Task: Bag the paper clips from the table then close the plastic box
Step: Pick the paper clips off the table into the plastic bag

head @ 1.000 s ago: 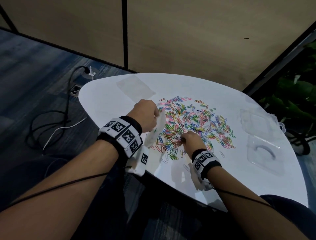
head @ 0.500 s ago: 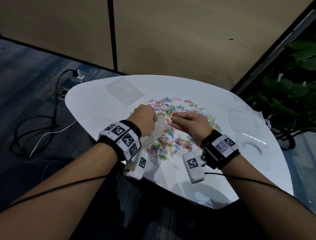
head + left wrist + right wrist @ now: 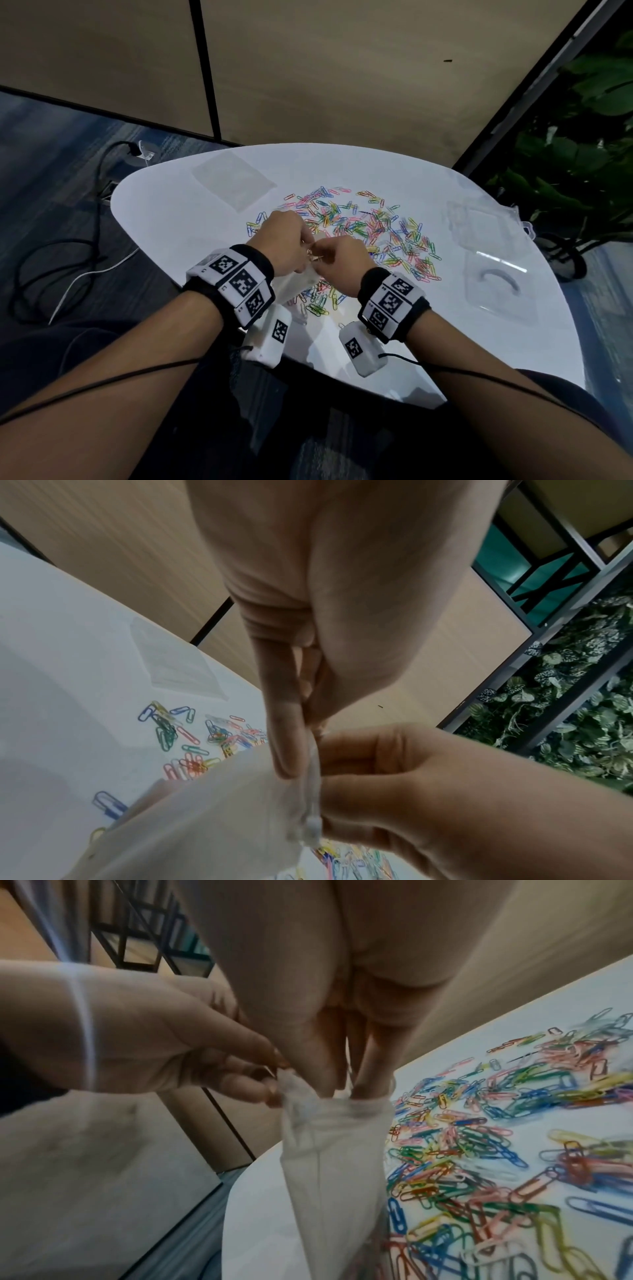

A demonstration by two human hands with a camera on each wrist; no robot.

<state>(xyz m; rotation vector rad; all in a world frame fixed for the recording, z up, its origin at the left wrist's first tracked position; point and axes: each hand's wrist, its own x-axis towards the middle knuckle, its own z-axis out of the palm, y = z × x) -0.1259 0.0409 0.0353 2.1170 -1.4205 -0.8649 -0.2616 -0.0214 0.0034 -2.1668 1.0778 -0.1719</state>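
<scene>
Several coloured paper clips (image 3: pixel 363 233) lie spread over the white table (image 3: pixel 164 212). My left hand (image 3: pixel 303 251) pinches the rim of a small translucent plastic bag (image 3: pixel 294 284) and holds it up above the near part of the pile. In the left wrist view its fingers (image 3: pixel 287 745) clamp the bag's sealing strip (image 3: pixel 310 799). My right hand (image 3: pixel 323 257) is bunched, its fingertips (image 3: pixel 322 1074) dipped into the bag's mouth (image 3: pixel 337 1099) with a few clips pinched between them. The clear plastic box (image 3: pixel 493 291) lies open at the right, its lid (image 3: pixel 479 222) behind it.
A second flat clear bag (image 3: pixel 233 178) lies at the table's far left. Cables (image 3: pixel 68 260) and a floor socket are on the carpet to the left. A wood-panel wall stands behind the table, and green plants (image 3: pixel 575 164) to the right.
My right hand rose from the pile with a pinch of clips and moved left to the bag's mouth. The left hand kept holding the bag in place.
</scene>
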